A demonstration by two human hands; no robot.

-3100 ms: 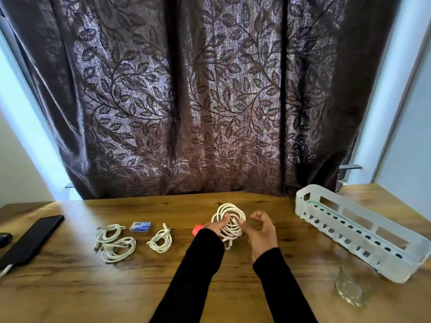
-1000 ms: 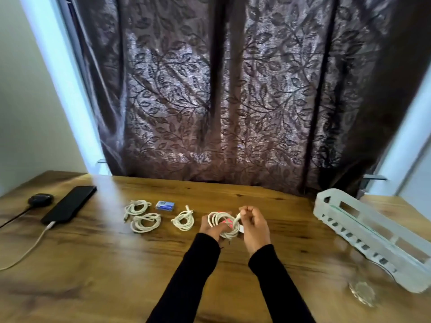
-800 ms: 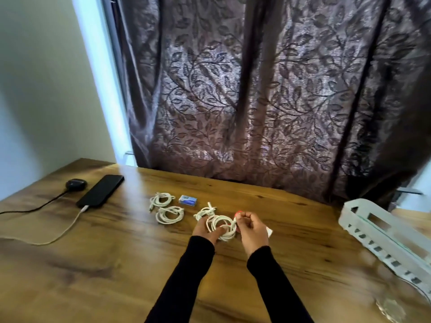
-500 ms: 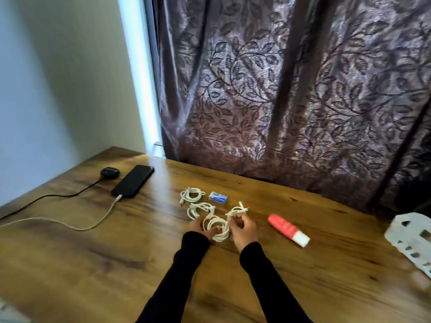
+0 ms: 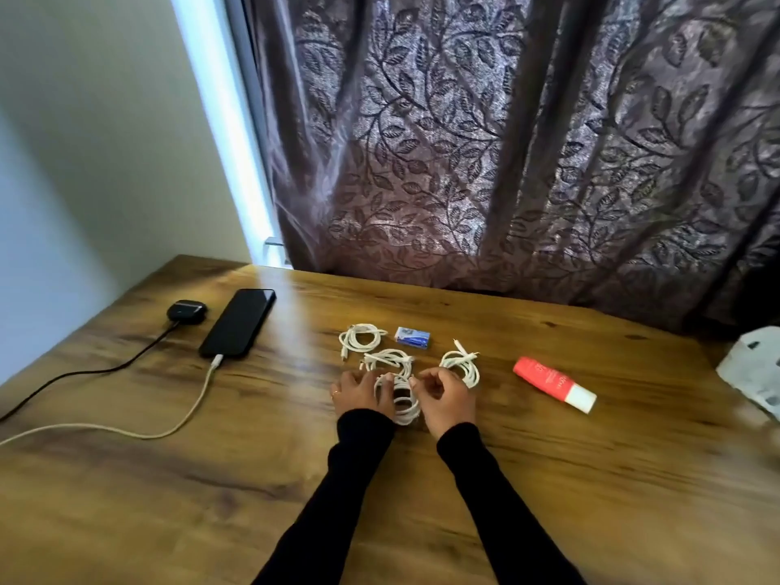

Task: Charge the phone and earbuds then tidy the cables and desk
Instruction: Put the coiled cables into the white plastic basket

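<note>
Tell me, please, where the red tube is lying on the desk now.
In the head view the red tube lies flat on the wooden desk, to the right of the right hand and the coiled white cables, with the white basket further right.

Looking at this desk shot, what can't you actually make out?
- Head view: white basket cut off by right edge.
- Both charging cables run off left edge; plugs unseen.
- Blue box print too small.
- Coil fastening hidden by left hand and right hand.
</note>
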